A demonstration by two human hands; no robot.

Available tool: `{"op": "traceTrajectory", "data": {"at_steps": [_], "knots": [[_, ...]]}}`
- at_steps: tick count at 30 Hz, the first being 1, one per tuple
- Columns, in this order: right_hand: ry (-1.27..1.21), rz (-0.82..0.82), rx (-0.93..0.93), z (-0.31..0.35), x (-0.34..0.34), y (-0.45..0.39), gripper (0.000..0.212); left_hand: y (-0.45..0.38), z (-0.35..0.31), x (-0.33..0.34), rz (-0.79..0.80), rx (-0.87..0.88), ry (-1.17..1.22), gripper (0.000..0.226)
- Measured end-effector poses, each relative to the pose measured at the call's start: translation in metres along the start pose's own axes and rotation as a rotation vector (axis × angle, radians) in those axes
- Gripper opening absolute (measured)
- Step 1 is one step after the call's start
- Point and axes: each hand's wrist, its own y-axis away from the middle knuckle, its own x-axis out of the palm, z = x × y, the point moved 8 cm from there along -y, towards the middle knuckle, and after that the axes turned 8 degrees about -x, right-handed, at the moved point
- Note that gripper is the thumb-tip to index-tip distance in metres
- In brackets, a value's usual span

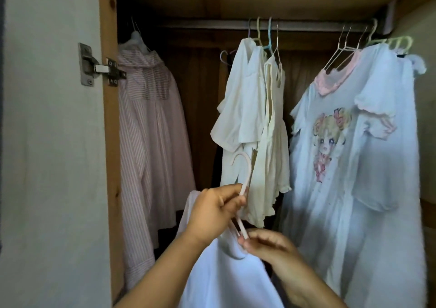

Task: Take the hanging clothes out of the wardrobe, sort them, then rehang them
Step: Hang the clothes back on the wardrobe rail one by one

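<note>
My left hand (213, 209) grips the neck of a pale pink plastic hanger (245, 180) whose hook points up in front of the open wardrobe. A white garment (224, 274) hangs from that hanger, below both hands. My right hand (266, 244) pinches the hanger's shoulder and the garment's collar. On the wardrobe rail (212, 25) hang a pink striped shirt (148, 142) at the left, cream tops (254, 128) in the middle, and a white T-shirt with a cartoon girl print (349, 142) at the right.
The wardrobe's wooden side panel (107, 95) with a metal hinge (99, 65) stands at the left, beside the white open door (47, 142). Several empty hangers (344, 48) hang on the rail at the right. A gap lies between the striped shirt and the cream tops.
</note>
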Motion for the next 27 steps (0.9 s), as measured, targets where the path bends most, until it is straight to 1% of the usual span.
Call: {"op": "traceTrajectory", "data": {"at_steps": [2, 4, 5, 7, 10, 12, 15, 18, 21, 23, 24, 25, 27], "knots": [[-0.033, -0.034, -0.073, 0.016, 0.005, -0.008, 0.038, -0.008, -0.006, -0.013, -0.021, 0.003, 0.1, 0.01], [0.0, -0.026, -0.123, 0.037, 0.015, -0.019, 0.032, -0.014, -0.007, -0.033, -0.088, -0.009, 0.223, 0.027], [0.033, -0.009, -0.137, 0.048, 0.021, -0.025, 0.028, -0.017, -0.005, -0.044, -0.124, -0.019, 0.269, 0.031], [0.063, 0.006, -0.137, 0.067, 0.028, -0.041, 0.024, -0.02, 0.002, -0.065, -0.201, -0.07, 0.319, 0.032], [0.011, -0.014, -0.082, 0.092, 0.034, -0.065, 0.014, -0.019, 0.02, -0.087, -0.283, -0.152, 0.288, 0.027], [-0.002, -0.01, -0.096, 0.112, 0.042, -0.081, 0.015, -0.018, 0.035, -0.094, -0.291, -0.199, 0.229, 0.025], [0.019, 0.006, -0.167, 0.144, 0.055, -0.111, 0.013, -0.016, 0.054, -0.102, -0.317, -0.242, 0.183, 0.02], [0.018, -0.018, -0.226, 0.17, 0.067, -0.147, 0.012, -0.02, 0.065, -0.107, -0.286, -0.27, 0.163, 0.023], [0.06, -0.06, -0.31, 0.19, 0.073, -0.188, 0.013, -0.033, 0.071, -0.114, -0.286, -0.279, 0.194, 0.016], [0.112, -0.078, -0.366, 0.205, 0.073, -0.215, 0.016, -0.045, 0.075, -0.123, -0.325, -0.287, 0.25, 0.012], [0.128, -0.077, -0.392, 0.212, 0.072, -0.229, 0.018, -0.055, 0.078, -0.127, -0.316, -0.312, 0.333, 0.018], [0.14, -0.077, -0.408, 0.217, 0.071, -0.242, 0.022, -0.067, 0.082, -0.129, -0.278, -0.345, 0.424, 0.033], [0.166, -0.096, -0.451, 0.227, 0.067, -0.266, 0.027, -0.091, 0.076, -0.13, -0.169, -0.372, 0.527, 0.074]]}}
